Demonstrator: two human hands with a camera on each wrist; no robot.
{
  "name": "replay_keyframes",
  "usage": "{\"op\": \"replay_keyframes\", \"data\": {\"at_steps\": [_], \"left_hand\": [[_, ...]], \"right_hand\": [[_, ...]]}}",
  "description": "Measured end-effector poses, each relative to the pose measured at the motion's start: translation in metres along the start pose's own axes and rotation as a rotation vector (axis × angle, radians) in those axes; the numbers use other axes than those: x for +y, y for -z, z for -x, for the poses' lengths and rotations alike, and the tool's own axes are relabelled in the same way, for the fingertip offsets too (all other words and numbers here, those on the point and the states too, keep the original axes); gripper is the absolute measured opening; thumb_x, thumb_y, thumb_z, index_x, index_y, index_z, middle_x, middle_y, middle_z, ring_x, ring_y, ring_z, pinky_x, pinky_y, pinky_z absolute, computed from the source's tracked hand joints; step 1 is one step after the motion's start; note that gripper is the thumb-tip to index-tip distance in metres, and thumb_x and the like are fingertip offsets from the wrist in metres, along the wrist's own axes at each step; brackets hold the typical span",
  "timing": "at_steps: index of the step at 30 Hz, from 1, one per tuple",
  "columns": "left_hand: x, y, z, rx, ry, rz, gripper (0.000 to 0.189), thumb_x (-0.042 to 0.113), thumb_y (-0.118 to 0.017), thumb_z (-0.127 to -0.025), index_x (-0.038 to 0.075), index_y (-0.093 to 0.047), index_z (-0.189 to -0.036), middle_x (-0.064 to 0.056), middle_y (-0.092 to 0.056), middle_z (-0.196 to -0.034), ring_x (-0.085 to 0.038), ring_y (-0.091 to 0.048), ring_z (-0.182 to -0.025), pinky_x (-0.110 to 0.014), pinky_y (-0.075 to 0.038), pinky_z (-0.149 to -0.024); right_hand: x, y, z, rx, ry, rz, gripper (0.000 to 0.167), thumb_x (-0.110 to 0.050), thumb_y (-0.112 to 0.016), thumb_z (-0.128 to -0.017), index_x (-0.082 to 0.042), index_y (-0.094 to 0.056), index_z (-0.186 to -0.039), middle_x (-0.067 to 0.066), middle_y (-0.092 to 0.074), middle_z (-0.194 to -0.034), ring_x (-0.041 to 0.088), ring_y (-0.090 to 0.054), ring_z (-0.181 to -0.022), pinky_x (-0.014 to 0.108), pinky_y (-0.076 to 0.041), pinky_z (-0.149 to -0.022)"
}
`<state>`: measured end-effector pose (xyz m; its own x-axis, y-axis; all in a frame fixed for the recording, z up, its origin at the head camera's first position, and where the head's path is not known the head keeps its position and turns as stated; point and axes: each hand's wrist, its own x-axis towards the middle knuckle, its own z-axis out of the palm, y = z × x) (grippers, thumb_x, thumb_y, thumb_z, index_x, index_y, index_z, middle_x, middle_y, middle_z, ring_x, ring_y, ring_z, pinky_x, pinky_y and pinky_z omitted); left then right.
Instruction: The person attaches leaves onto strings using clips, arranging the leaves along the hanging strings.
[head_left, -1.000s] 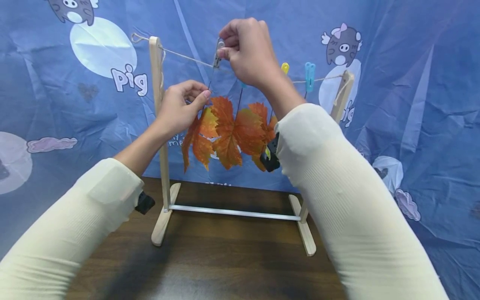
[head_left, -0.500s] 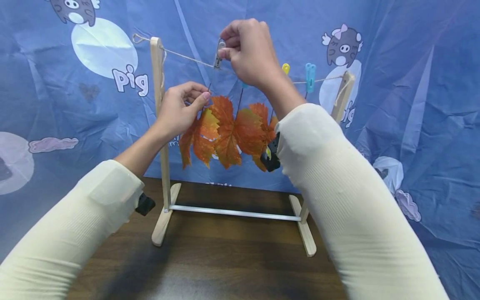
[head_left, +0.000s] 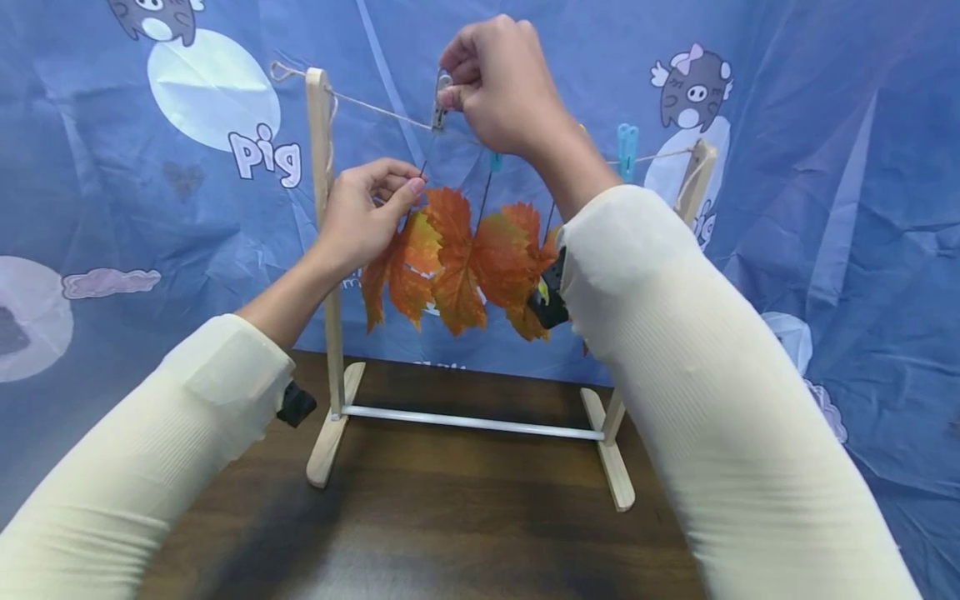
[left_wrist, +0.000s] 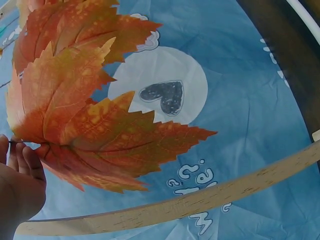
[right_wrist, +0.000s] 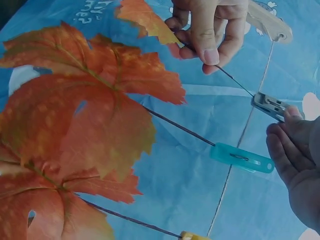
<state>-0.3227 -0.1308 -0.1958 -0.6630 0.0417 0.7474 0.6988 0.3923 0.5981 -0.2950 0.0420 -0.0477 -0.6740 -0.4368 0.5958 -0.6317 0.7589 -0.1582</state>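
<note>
In the head view my left hand (head_left: 363,212) pinches the thin stem of an orange leaf (head_left: 405,271), which hangs below the fingers. My right hand (head_left: 506,87), higher up, pinches a grey clothespin (head_left: 440,112) at the string. The right wrist view has the stem (right_wrist: 235,80) running from the left fingers to the nose of this clothespin; whether it is clamped I cannot tell. Beside it a teal clothespin (right_wrist: 240,157) fixes another orange leaf (right_wrist: 80,120) to the string (right_wrist: 218,205) by its stem. Part of a yellow clothespin (right_wrist: 194,236) shows lower down.
A wooden frame with a left post (head_left: 321,150), a right post (head_left: 697,179) and a white bottom rod (head_left: 472,423) stands on a dark wooden table (head_left: 420,517). Another light blue clothespin (head_left: 627,150) sits towards the right post. Behind hangs a blue printed cloth (head_left: 795,167).
Both hands keep their grips on stem and clothespin. The stem's tip, which stood short below the clothespin half a second ago, now points up towards it. The head view has shifted slightly.
</note>
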Motion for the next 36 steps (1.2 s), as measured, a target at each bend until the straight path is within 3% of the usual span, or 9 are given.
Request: {"op": "replay_keyframes", "data": {"at_steps": [18,25,36], "left_hand": [[0.0033,-0.0003,-0.0022,0.033,-0.020,0.027,0.022,0.019,-0.064,-0.103,0.002,-0.074,-0.112,-0.019,-0.075,-0.099,-0.017,-0.066,-0.081,-0.021,-0.048,-0.071],[0.0050,-0.0006,-0.0031,0.041,-0.011,0.025,0.022,0.020,-0.065,-0.103,0.002,-0.075,-0.112,-0.015,-0.075,-0.096,-0.012,-0.062,-0.077,-0.021,-0.047,-0.070],[0.0036,-0.0048,-0.0016,0.035,-0.008,0.068,0.021,0.017,-0.066,-0.102,-0.001,-0.074,-0.111,-0.018,-0.074,-0.095,-0.017,-0.061,-0.074,-0.021,-0.047,-0.067]], "right_hand": [[0.0006,-0.0021,-0.0032,-0.084,-0.070,-0.018,0.033,-0.024,-0.065,-0.101,-0.007,-0.068,-0.130,0.003,-0.072,-0.126,0.010,-0.065,-0.118,0.020,-0.047,-0.101],[0.0018,-0.0022,-0.0030,-0.086,-0.089,-0.014,0.034,-0.026,-0.066,-0.101,-0.009,-0.068,-0.130,0.002,-0.073,-0.124,0.008,-0.066,-0.115,0.019,-0.047,-0.099],[0.0049,-0.0024,-0.0020,-0.089,-0.109,-0.039,0.033,-0.025,-0.069,-0.099,-0.008,-0.069,-0.127,0.001,-0.074,-0.120,0.007,-0.068,-0.110,0.017,-0.048,-0.095]]}}
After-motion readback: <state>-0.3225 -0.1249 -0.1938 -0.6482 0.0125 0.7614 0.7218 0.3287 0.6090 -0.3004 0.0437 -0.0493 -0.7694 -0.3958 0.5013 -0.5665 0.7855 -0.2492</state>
